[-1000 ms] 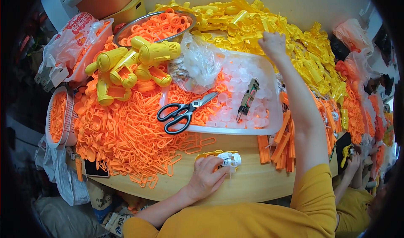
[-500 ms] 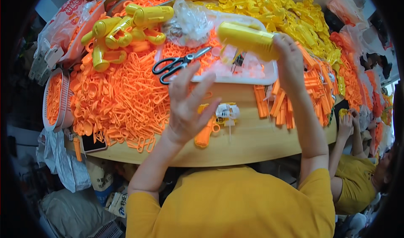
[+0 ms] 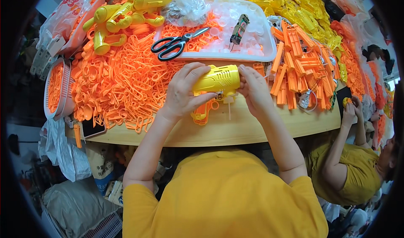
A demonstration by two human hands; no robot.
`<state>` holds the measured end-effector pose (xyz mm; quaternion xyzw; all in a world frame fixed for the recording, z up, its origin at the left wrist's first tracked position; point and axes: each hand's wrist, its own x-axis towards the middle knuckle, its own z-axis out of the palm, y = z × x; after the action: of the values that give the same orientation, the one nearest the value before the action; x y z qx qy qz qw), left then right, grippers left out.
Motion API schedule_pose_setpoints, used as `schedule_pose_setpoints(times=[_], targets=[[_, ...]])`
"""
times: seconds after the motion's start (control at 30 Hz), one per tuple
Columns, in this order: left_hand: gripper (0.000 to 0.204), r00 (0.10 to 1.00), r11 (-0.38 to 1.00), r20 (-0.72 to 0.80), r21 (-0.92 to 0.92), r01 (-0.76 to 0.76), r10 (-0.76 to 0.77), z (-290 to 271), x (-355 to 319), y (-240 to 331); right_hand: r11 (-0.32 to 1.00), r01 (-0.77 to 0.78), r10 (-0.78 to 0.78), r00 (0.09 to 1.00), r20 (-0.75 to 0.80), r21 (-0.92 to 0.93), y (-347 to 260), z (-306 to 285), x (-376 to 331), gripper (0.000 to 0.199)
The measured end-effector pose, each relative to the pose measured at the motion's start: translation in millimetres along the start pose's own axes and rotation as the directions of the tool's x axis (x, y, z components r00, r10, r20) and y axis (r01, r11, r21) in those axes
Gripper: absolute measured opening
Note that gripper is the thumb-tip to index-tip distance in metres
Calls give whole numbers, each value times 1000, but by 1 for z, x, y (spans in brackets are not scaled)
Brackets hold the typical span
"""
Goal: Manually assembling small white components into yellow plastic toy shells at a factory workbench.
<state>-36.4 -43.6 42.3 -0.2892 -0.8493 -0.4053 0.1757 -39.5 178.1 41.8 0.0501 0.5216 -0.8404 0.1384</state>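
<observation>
A yellow plastic housing (image 3: 219, 78) with rows of vent slots lies sideways between my hands above the table edge. Around its left end my left hand (image 3: 181, 91) is closed, thumb underneath. At the right end, the fingertips of my right hand (image 3: 254, 87) pinch the rim. Just below the housing an orange plastic part with a yellow edge (image 3: 202, 113) rests on the table, partly covered. A thin white stem (image 3: 229, 109) hangs below the housing; what it joins is hidden.
Black-handled scissors (image 3: 176, 45) lie against a white tray (image 3: 269, 54) holding clear pieces. Loose orange clips (image 3: 126, 84) heap at left, orange bars (image 3: 290, 73) at right, yellow parts (image 3: 290, 10) at back. A co-worker's hands (image 3: 352, 110) work at far right.
My right hand has brought the yellow housing down from above the tray to the table's front. My left hand, open before, now grips it. The scene has shifted slightly upward in view.
</observation>
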Motion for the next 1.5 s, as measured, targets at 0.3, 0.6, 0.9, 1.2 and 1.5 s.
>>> schedule_pose_setpoints(times=[0.3, 0.6, 0.9, 1.2, 1.5], targets=[[62, 995, 996, 85, 68, 52, -58, 20, -22, -25, 948, 53, -140, 955, -262, -313, 49, -45, -26, 21], [65, 986, 993, 130, 70, 93, -102, 28, -18, -22, 993, -73, 50, 970, -238, -89, 51, -35, -30, 24], [64, 976, 988, 162, 88, 130, -143, 28, -18, -18, 996, -76, 62, 972, -228, -54, 48, -30, -29, 24], [62, 973, 981, 170, 140, 132, -155, 27, -18, -10, 997, -66, 57, 971, -231, -31, 53, -31, -25, 25], [62, 950, 965, 183, -12, 260, -254, 31, -16, -9, 999, -38, 30, 969, -245, -26, 52, -24, -27, 34]])
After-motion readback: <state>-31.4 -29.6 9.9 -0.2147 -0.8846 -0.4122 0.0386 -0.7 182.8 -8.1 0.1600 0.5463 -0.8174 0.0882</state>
